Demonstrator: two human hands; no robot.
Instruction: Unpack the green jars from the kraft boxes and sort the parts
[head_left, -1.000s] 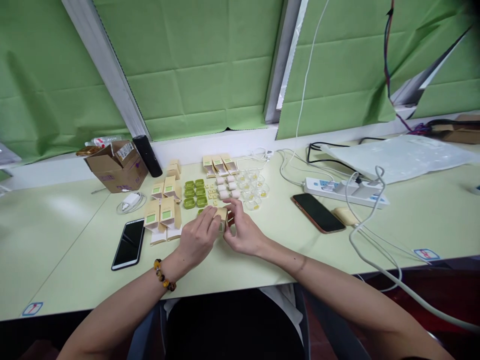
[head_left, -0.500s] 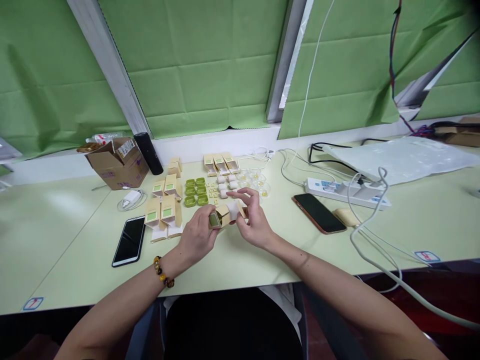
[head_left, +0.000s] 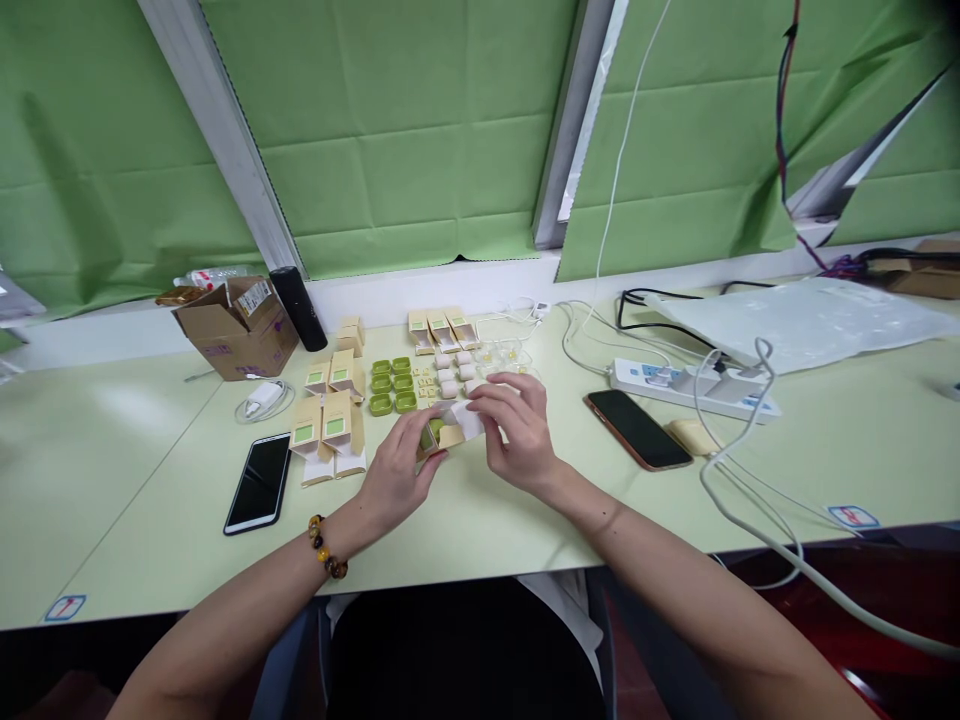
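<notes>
Over the table, my left hand (head_left: 391,472) is closed round a small cardboard box (head_left: 451,437) with something green inside, which I cannot make out fully. At the box's right end, my right hand (head_left: 521,440) has its fingers closed on the white-lined flap (head_left: 470,420). Just behind the hands are two columns of green square dishes (head_left: 381,383). Beside these lie tiny yellowish pieces (head_left: 426,380) and pale pink cylinders (head_left: 448,376). Several clear domed pieces (head_left: 510,354) sit further right, partly hidden by my right hand.
More small cardboard boxes (head_left: 343,418) stand to the left, others (head_left: 441,328) at the back. A phone (head_left: 257,482) lies at left, another phone (head_left: 637,428) at right by a power strip (head_left: 694,388) with cables. At back left are an open carton (head_left: 236,335) and a black cylinder (head_left: 297,306).
My right hand's fingers have come together on the box's flap, which now shows its white inner side more. The left hand stays round the box, with its green contents more visible.
</notes>
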